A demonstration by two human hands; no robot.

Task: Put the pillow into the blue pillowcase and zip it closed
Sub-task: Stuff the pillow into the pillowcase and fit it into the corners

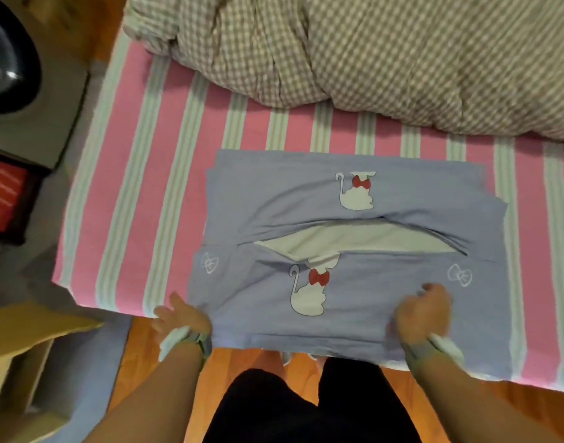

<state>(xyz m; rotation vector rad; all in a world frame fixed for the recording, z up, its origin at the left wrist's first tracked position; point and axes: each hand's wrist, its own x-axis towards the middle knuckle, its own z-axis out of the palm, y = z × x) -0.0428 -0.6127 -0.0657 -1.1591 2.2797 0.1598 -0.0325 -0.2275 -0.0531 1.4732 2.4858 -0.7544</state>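
Two forearms reached forward over the near edge of the bed (178, 174); the left hand (181, 316) lay at the pillowcase's (402, 193) near-left corner, fingers spread and relaxed, touching the fabric edge; the right hand (423, 314) rested knuckles-up near the near-right corner, fingers curled into the cloth, gripping a fold; the pillowcase lay flat by the near edge, its zip gaping across the middle, the white pillow (354, 239) showing inside.

home bedroom | striped bed sheet (165, 193) | checked duvet (386, 52)
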